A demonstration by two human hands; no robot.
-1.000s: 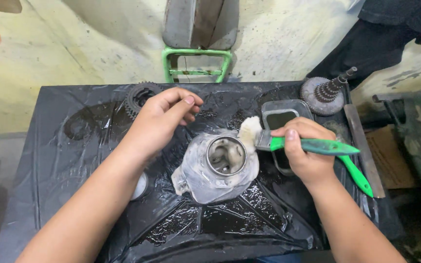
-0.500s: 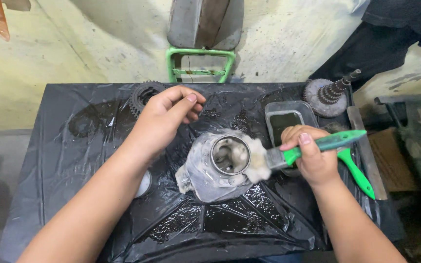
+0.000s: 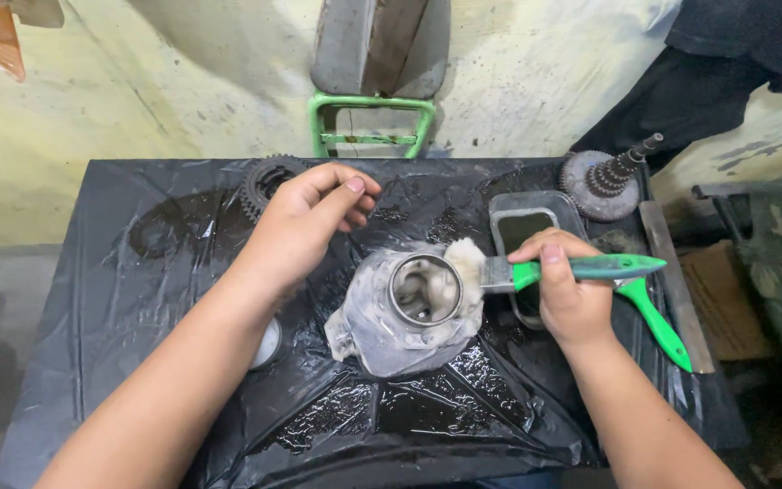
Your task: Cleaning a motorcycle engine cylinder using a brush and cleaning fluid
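Right grip (image 3: pixel 572 294) clamps green brush (image 3: pixel 549 270) against grey housing (image 3: pixel 409 308); left hand (image 3: pixel 305 222) loose, empty; tray (image 3: pixel 522 213) holds dark liquid.

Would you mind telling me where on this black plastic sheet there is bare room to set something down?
The near strip of the black sheet, between the two forearms below the metal housing, is bare. So is the far left patch beside the gear. It is crowded on the right: the tray, geared shaft, spare green brush and metal bar.
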